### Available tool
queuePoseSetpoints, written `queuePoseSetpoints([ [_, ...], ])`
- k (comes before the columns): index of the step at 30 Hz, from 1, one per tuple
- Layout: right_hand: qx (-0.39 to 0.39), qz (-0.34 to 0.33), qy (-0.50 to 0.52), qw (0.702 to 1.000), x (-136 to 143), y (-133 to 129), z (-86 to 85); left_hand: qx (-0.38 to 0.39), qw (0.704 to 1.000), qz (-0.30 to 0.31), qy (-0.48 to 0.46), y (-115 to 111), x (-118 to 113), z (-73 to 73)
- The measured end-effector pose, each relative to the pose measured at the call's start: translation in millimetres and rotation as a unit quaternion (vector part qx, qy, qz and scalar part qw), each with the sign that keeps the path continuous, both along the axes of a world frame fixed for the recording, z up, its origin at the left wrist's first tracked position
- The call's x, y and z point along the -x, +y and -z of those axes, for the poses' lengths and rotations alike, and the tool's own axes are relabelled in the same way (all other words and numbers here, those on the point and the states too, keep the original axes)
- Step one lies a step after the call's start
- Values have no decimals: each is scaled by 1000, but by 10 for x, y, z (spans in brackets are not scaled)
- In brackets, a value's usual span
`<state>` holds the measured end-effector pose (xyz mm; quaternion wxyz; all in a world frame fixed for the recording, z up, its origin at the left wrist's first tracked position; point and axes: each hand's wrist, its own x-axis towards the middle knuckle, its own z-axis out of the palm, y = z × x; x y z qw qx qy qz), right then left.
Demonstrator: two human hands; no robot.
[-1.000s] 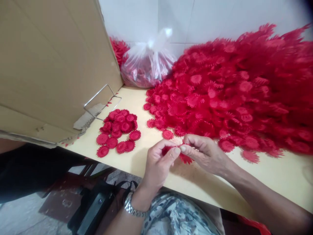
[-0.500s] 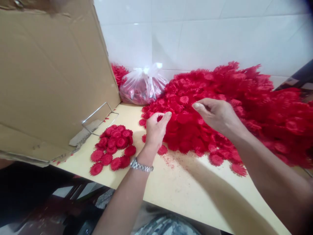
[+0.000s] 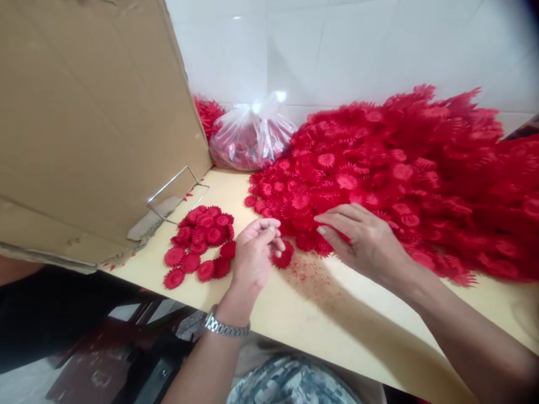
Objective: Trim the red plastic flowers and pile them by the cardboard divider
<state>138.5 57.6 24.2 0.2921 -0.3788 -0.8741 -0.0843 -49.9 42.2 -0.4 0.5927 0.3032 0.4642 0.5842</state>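
Observation:
My left hand (image 3: 257, 247) is over the table, a metal watch on its wrist. Its thumb and index fingertip press together, and what they hold, if anything, I cannot make out. A red fringed flower disc (image 3: 284, 255) shows right beside its lower fingers; whether they touch it is unclear. My right hand (image 3: 357, 238) hovers at the front edge of a large heap of red flower pieces (image 3: 379, 163), fingers stretched out and thumb a little apart, with nothing visible in it. Left of my left hand lies a small pile of red rosettes (image 3: 204, 233).
A tall cardboard box (image 3: 92, 123) stands at the left, with a bent wire frame (image 3: 168, 185) at its foot. A tied clear plastic bag (image 3: 252, 140) of red pieces leans by the tiled wall. Red crumbs (image 3: 309, 272) are scattered on the pale table (image 3: 328, 342).
My right hand has come down and toward me from over the heap, its pinched fingers now straighter. My left hand has drawn slightly lower and left. The view has shifted a little.

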Motion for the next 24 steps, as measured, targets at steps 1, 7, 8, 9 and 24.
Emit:
queuePoseSetpoints([
  [1, 14, -6, -8, 1000, 7, -37, 52, -11, 999, -17, 37, -45, 36, 42],
  [7, 150, -10, -71, 986, 125, -175, 303, -119, 891, 9, 437, -278, 203, 228],
  [8, 166, -8, -83, 983, 171, -183, 317, -134, 850, 27, 510, -298, 193, 227],
  [9, 176, -7, -93, 980, 218, -188, 323, -140, 804, 44, 576, -313, 171, 218],
  [24, 493, -61, 238, 835, 420, -320, 295, -117, 931, -22, 344, -546, 92, 218],
])
